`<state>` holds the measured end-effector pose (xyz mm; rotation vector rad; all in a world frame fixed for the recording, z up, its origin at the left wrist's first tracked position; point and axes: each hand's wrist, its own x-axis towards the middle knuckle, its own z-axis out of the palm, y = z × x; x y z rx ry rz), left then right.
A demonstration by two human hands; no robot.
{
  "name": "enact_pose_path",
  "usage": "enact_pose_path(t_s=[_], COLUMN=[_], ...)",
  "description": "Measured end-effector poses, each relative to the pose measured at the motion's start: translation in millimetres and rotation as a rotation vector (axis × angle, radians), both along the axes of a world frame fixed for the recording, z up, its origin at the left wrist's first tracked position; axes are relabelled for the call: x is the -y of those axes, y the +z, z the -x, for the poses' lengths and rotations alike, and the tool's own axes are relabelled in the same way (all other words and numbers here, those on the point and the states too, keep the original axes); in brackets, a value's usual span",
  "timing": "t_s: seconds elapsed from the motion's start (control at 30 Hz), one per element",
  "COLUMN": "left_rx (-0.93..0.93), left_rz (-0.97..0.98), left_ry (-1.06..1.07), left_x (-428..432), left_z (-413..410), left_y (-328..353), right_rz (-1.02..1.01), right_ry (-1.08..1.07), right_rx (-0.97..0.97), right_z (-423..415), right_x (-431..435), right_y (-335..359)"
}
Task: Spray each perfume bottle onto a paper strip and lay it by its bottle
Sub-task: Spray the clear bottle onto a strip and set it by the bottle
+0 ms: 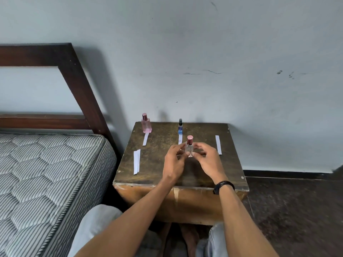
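A clear glass perfume bottle [189,148] with a pink cap is held upright above the middle of the small wooden table [161,164]. My left hand [174,160] and my right hand [206,158] both pinch its lower part. At the back left stands a pink bottle [146,123] with a paper strip [145,139] in front of it. A small dark blue spray bottle [180,127] stands at the back middle, a strip [180,139] before it. Another strip [218,144] lies at the right. Spare strips [136,161] lie at the left.
A striped mattress [46,173] on a dark wooden bed frame [74,76] is close on the left. The wall [222,71] rises right behind the table. Dark floor [297,210] lies to the right. My knees [96,225] are under the table's front edge.
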<state>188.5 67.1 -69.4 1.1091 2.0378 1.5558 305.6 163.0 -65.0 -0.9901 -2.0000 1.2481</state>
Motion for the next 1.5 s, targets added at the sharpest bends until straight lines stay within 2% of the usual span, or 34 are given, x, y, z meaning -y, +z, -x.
enact_pose_path(t_s=[0.23,0.47,0.77,1.17,1.5], left_rx=[0.017,0.037,0.046,-0.048,-0.051], left_rz=[-0.033,-0.011,-0.022,0.037,0.048], left_ry=[-0.121,-0.164,-0.139,-0.116,-0.106], left_x=[-89.2,-148.8,-179.8,-176.4,-177.8], left_z=[-25.0,-30.0,-31.6,-31.2,-31.1], left_y=[16.6,5.9,-8.8,-12.8,-14.6], right_rz=[-0.019,-0.014,-0.068,-0.096,-0.102], right_ry=[-0.308,-0.390,-0.488,-0.446,-0.449], right_rx=[-0.190,-0.247,-0.240,-0.129,-0.106], right_z=[-18.6,-15.7,-10.5,-11.6,-11.1], right_x=[-51.2,-104.3,-129.3,-126.3,-127.0], right_y=[2.8,-15.7,-33.5,-35.5,-37.3])
